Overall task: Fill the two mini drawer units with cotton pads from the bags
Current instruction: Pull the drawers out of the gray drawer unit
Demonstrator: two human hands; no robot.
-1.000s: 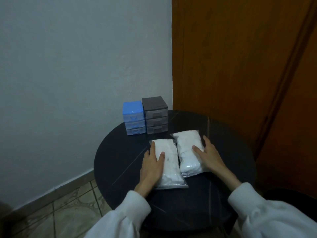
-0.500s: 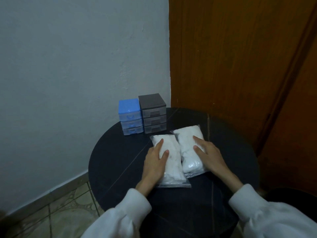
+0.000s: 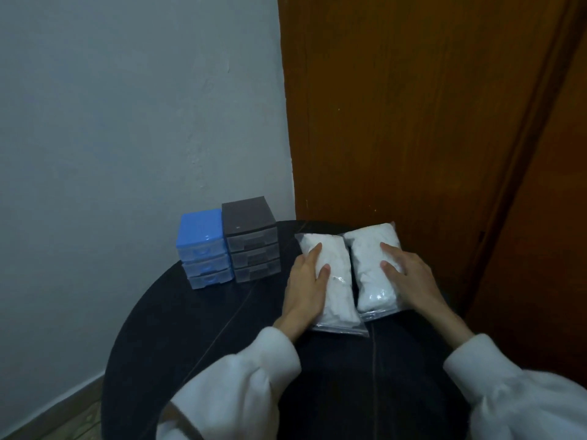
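On the round black table (image 3: 197, 315) two clear bags of cotton pads lie side by side and touching, with the left hand (image 3: 306, 285) resting flat on the left bag (image 3: 335, 281) and the right hand (image 3: 408, 277) resting flat on the right bag (image 3: 368, 268), fingers fairly straight. At about ten o'clock from the bags stand the blue drawer unit (image 3: 203, 249) and, just beside it on the right, the dark grey drawer unit (image 3: 252, 239), each with three drawers pushed in. White sleeves (image 3: 241, 385) cover both forearms, a pale wall (image 3: 127, 122) rises at eleven o'clock and a brown wooden door (image 3: 397, 122) at one o'clock.

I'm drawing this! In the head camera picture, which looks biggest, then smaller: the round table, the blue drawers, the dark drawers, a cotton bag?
1. Round table, by far.
2. The cotton bags: left bag and right bag look alike.
3. Dark drawers.
4. Blue drawers, a little smaller.
The bags lie nearer the camera, so their lead is unsure.
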